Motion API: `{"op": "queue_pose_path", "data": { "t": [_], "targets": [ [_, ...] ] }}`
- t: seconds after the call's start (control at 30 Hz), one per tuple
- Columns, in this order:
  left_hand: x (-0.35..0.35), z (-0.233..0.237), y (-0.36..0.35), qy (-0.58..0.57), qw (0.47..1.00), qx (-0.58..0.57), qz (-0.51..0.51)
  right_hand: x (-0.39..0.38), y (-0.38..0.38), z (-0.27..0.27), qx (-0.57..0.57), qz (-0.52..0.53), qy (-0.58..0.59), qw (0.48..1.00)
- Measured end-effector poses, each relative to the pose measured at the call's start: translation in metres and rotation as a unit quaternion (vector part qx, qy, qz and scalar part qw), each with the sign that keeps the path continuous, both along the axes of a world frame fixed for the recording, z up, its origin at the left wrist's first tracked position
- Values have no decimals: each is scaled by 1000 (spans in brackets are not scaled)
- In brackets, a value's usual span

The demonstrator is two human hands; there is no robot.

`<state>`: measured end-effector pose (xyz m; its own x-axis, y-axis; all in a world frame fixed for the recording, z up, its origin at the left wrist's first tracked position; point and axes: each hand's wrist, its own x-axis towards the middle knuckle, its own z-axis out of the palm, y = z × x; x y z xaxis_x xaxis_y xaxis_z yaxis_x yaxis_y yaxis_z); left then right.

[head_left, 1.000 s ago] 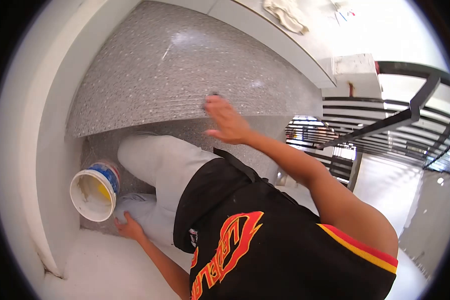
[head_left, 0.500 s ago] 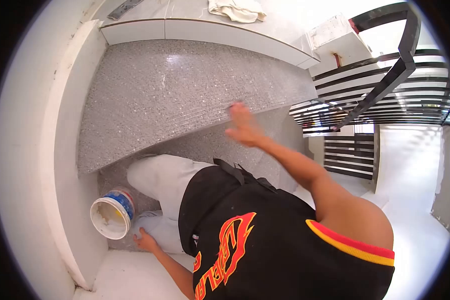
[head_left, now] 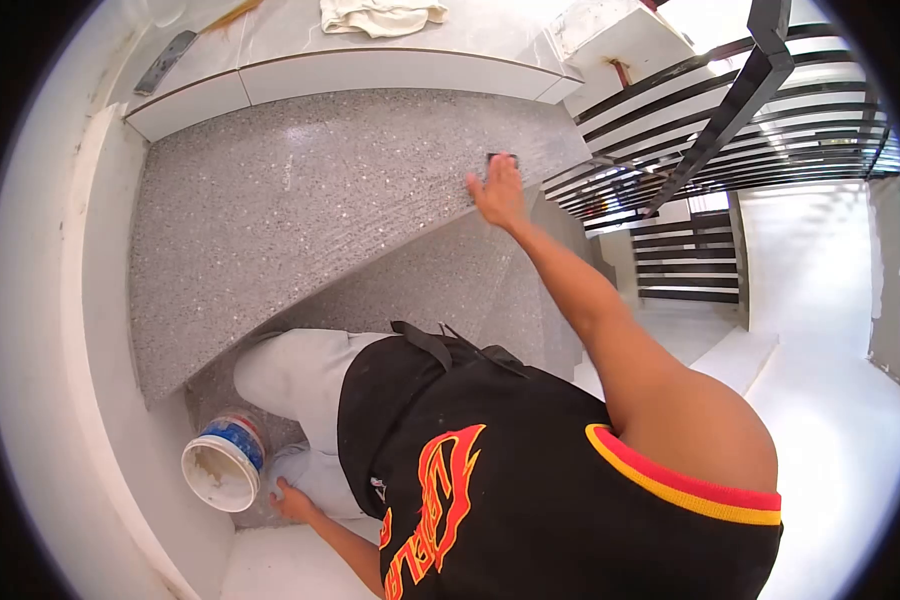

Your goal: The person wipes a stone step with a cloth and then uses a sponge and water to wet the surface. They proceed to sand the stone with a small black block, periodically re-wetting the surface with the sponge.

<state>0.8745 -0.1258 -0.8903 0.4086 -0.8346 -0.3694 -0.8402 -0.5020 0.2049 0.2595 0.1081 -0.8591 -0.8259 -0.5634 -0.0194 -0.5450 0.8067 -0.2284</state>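
Note:
My right hand (head_left: 500,195) is pressed down near the outer front edge of a speckled grey stone step (head_left: 300,200). A small dark pad (head_left: 501,158) shows beyond its fingertips and lies under the fingers; its kind is not clear. Low on the left, my left hand (head_left: 291,502) hangs beside my lower leg with the fingers apart and nothing in them. Just left of it, a white bucket (head_left: 220,472) with a blue band leans with its mouth facing me, the inside smeared with pale residue.
A white cloth (head_left: 382,15) and a flat grey tool (head_left: 166,62) lie on the tiled ledge above. Black metal railings (head_left: 710,130) border the right side. A white wall (head_left: 40,300) closes off the left, and a lower grey step (head_left: 410,290) lies under the worked one.
My right hand has slid up and to the right along the step with the dark pad. The view has shifted slightly. My left hand stays by the bucket.

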Motion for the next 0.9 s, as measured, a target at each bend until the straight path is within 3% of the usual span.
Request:
{"op": "queue_pose_path", "data": {
  "t": [0.07,0.23,0.3,0.4,0.43,0.5,0.53,0.67,0.77,0.8,0.87,0.9],
  "targets": [
    [-5,0,4,16,1000,12,-8,-4,-15,4,-35,-203,2,979],
    [-8,-7,-4,-11,999,23,39,132,-136,-1,-91,134,-6,987],
    [-7,-6,-4,2,999,28,31,163,-165,6,-112,198,-17,974],
    [-1,-2,-3,1,999,29,17,141,-147,14,-145,271,-49,950],
    [-1,-3,0,-6,1000,29,2,125,-125,23,-154,258,-74,951],
    [9,-14,1,-5,1000,17,-1,83,-81,14,-63,178,3,982],
    [14,-18,0,-4,1000,4,-12,57,-57,21,-33,113,-33,992],
    [-6,-4,0,-12,1000,22,4,-33,16,6,-5,-166,27,986],
    [-5,-9,-3,-14,999,32,15,-12,-34,-2,3,-168,58,984],
    [-7,-7,-3,-16,999,28,19,21,-68,3,-31,-121,46,991],
    [-9,-5,-3,-15,999,20,30,87,-133,21,-81,80,-91,989],
    [-8,-5,-3,-11,999,23,27,121,-159,16,-121,175,-72,974]
  ]
}}
